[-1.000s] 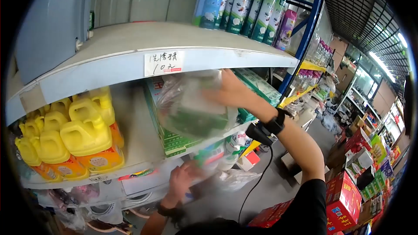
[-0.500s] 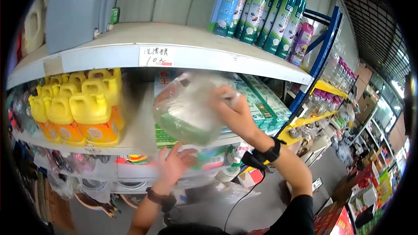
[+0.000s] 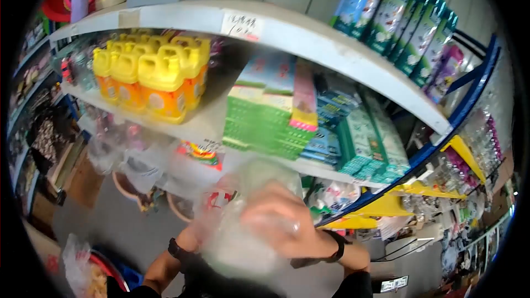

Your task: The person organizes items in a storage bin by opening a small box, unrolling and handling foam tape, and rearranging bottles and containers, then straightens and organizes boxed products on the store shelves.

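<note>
A clear plastic bag with something whitish and pale green inside hangs close to my body, blurred by motion. My right hand is closed on its upper part, with the fingers bent. To the left of it is my left hand, at the bag's side and largely hidden behind the plastic; its fingers are smeared. Beyond the hands, stacked green boxes stand on the middle shelf, with yellow jugs to their left.
Teal boxes lie at the shelf's right end. Spray cans stand on the upper shelf. A blue post and yellow beams are at the right. Lower left, a red-rimmed tub stands on the floor.
The bag and my right hand have moved down and back from the shelf toward my body. My left hand is now beside the bag. The view has swung, showing more on the left.
</note>
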Motion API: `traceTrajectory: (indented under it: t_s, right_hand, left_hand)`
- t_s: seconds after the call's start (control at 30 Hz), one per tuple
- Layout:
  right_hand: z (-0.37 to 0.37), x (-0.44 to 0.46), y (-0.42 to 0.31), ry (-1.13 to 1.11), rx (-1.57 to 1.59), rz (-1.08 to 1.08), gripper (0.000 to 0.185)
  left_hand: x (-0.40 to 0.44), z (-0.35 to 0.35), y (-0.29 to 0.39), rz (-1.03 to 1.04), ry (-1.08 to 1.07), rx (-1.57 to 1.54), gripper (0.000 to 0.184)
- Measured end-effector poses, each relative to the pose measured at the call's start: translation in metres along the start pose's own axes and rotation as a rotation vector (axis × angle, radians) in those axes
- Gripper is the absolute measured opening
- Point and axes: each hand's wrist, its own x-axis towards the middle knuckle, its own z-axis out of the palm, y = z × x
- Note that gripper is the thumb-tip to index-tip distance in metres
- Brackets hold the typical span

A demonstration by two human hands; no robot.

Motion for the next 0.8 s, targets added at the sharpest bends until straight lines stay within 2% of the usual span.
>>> traceTrajectory:
  t_s: [0.03,0.07,0.17,0.27,0.4,0.5,0.8]
  right_hand:
    - [0.006,-0.002,0.017,-0.044,0.042,-0.034,0.026]
    - [0.015,-0.002,0.027,-0.046,0.085,-0.031,0.026]
    - [0.037,0.005,0.045,-0.225,0.184,-0.031,0.025]
    - [0.053,0.020,0.051,-0.267,0.204,-0.062,0.026]
    - [0.068,0.044,0.066,-0.249,0.152,-0.143,0.023]
    - [0.072,0.056,0.069,-0.251,0.095,-0.109,0.022]
    - [0.054,0.079,0.065,-0.155,-0.201,-0.203,0.031]
  left_hand:
    - [-0.011,0.003,0.052,-0.338,0.056,-0.649,0.041]
    - [-0.020,-0.002,0.065,-0.432,0.093,-0.746,0.041]
    - [-0.054,-0.016,0.058,-0.444,0.160,-0.688,0.042]
    - [-0.071,-0.032,0.052,-0.450,0.278,-0.679,0.042]
    - [-0.073,-0.051,0.048,-0.421,0.398,-0.683,0.043]
    - [-0.062,-0.064,0.039,-0.395,0.447,-0.708,0.043]
    - [0.017,-0.109,0.001,-0.387,0.419,-0.797,0.045]
